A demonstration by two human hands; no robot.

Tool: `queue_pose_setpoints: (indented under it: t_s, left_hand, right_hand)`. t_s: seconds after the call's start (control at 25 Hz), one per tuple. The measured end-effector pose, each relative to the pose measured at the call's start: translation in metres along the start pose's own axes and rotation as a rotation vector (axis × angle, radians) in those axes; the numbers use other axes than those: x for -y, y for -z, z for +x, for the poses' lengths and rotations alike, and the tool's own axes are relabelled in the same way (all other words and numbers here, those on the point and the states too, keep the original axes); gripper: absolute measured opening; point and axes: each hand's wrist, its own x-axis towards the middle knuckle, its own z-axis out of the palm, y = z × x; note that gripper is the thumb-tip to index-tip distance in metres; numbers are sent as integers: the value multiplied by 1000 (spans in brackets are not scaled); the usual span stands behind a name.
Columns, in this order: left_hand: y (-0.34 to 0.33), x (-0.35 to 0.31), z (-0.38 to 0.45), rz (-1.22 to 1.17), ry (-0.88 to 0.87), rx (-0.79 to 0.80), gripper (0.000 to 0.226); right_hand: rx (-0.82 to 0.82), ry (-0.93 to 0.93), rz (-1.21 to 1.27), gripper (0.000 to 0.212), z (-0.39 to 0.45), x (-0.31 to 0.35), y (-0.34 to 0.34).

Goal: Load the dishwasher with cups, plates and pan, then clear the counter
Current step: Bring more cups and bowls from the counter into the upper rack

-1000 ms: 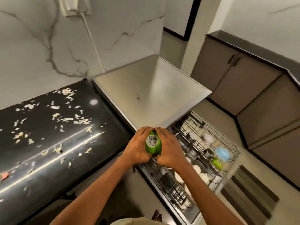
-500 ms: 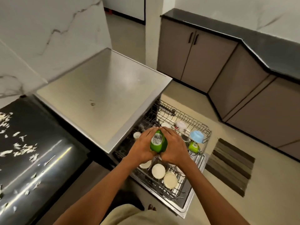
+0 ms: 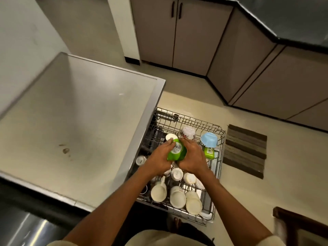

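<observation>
The only printed matter in view is a white sticker (image 3: 178,148) on the base of the green cup (image 3: 176,153), which the left hand (image 3: 160,159) and right hand (image 3: 192,157) hold between them above the dishwasher rack (image 3: 217,167). The sticker carries a black barcode with fine print beside it, too small and blurred to read. A second green item (image 3: 208,153) in the rack shows a pale patch that may be a label, but nothing on it can be made out. No brand, number or sign is legible anywhere else.
</observation>
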Motion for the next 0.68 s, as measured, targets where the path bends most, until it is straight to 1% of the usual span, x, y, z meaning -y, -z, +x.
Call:
queue_pose_setpoints:
  t_s: [0.12, 0.24, 0.32, 0.4, 0.48, 0.52, 0.68]
  left_hand:
    - [4, 11, 31, 24, 37, 118, 85]
    - [1, 23, 53, 20, 125, 170, 86]
    - [-3, 32, 68, 41, 170, 197, 91]
    - [-7, 39, 87, 82, 208, 214, 97]
    - [-10, 42, 104, 94, 249, 215, 99]
    - [-13, 45, 114, 89, 267, 214, 100]
    - [-25, 57, 143, 61, 346, 199, 99]
  right_hand:
    - [11, -125, 55, 93, 31, 0, -11]
    - [29, -219, 124, 90, 59, -2, -25]
    - [23, -269, 189, 90, 79, -8, -40]
    - [-10, -305, 228, 81, 101, -19, -54]
    - [-49, -343, 267, 63, 119, -22, -58]
    - [-62, -359, 292, 58, 129, -23, -58]
    - [-35, -398, 320, 62, 168, -35, -69]
